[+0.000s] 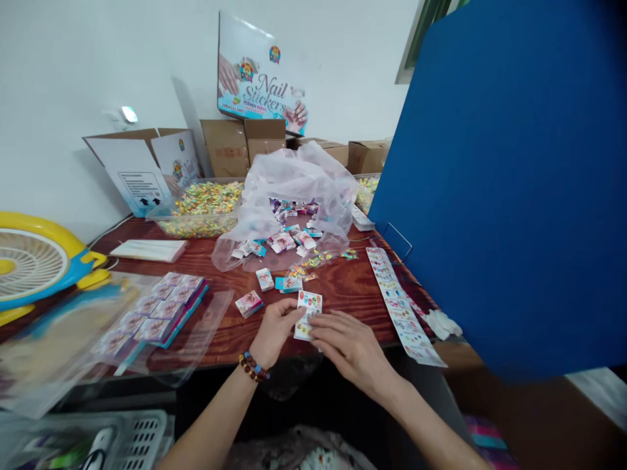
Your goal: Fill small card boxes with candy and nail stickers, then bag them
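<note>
A small white nail sticker sheet with rows of coloured prints is between my hands at the table's front edge. My left hand, a beaded bracelet on its wrist, pinches the sheet's left side between thumb and fingers. My right hand lies over the lower right part, fingers pressed together against it; its thumb is hidden. Just beyond are a small upright box, a blue-ended box and a pink-sided box. Wrapped candies lie scattered behind them.
A translucent plastic bag holds many small boxes. Left are a candy tub, boxes lined up on plastic and a yellow-blue fan. Right are a long sticker strip and a large blue panel.
</note>
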Demonstrator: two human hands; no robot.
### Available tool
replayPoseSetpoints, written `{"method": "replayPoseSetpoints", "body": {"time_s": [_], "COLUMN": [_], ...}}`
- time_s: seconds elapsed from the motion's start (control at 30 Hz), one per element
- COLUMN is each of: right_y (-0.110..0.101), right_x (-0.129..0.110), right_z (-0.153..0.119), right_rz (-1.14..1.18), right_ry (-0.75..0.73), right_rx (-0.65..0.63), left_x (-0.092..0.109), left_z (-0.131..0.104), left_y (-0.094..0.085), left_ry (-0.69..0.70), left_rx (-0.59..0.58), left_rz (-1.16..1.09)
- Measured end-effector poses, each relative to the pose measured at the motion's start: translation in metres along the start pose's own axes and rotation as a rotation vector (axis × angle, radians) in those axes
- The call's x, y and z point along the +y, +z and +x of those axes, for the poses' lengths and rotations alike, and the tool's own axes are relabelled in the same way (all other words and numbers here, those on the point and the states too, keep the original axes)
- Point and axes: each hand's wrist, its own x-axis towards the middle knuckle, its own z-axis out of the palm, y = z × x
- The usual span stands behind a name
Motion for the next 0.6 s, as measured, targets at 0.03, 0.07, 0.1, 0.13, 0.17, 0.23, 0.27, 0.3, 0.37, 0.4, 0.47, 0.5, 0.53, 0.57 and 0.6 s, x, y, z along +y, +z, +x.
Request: {"method": "replayPoseSetpoints", "body": {"time_s": [0.03, 0.07, 0.1, 0.13, 0.17, 0.23, 0.27, 0.3, 0.37, 0.4, 0.47, 0.5, 0.53, 0.57, 0.6], "right_y": [0.000, -0.001, -0.001, -0.001, 0.000, 0.004, 0.006, 0.008, 0.011, 0.012, 0.017, 0.020, 0.025, 0.031, 0.037], "right_x": [0.003, 0.008, 0.012, 0.017, 0.021, 0.026, 0.028, 0.028, 0.028, 0.027, 0.026, 0.026, 0.026, 0.026, 0.027], "right_z": [0.002, 0.005, 0.009, 0.013, 0.017, 0.024, 0.026, 0.028, 0.029, 0.029, 0.026, 0.023, 0.021, 0.018, 0.015], "right_rz": [0.073, 0.149, 0.228, 0.310, 0.388, 0.507, 0.541, 0.560, 0.590, 0.622, 0.718, 0.770, 0.818, 0.853, 0.868], "right_ry": [0.080, 0.182, 0.297, 0.406, 0.490, 0.574, 0.592, 0.605, 0.629, 0.639, 0.672, 0.695, 0.723, 0.757, 0.794], "right_rx": [0.046, 0.100, 0.144, 0.155, 0.135, 0.077, 0.069, 0.074, 0.092, 0.071, -0.022, -0.078, -0.126, -0.151, -0.146], "left_x": [0.000, 0.000, 0.001, 0.001, 0.001, -0.001, -0.002, -0.004, -0.008, -0.011, -0.016, -0.018, -0.021, -0.023, -0.026], "left_z": [-0.001, -0.002, -0.004, -0.006, -0.007, -0.010, -0.011, -0.012, -0.013, -0.013, -0.014, -0.014, -0.014, -0.014, -0.014], "left_y": [-0.002, -0.003, -0.004, -0.005, -0.006, -0.008, -0.009, -0.010, -0.012, -0.013, -0.014, -0.014, -0.013, -0.013, -0.012], "left_ry": [0.009, 0.018, 0.030, 0.048, 0.070, 0.107, 0.114, 0.105, 0.045, 0.013, -0.021, -0.016, -0.004, 0.007, 0.016], "left_rx": [-0.012, -0.028, -0.048, -0.069, -0.093, -0.122, -0.123, -0.117, -0.096, -0.076, -0.029, -0.001, 0.029, 0.057, 0.080], "left_rz": [0.038, 0.078, 0.120, 0.168, 0.220, 0.307, 0.341, 0.363, 0.374, 0.370, 0.347, 0.323, 0.291, 0.250, 0.208]}}
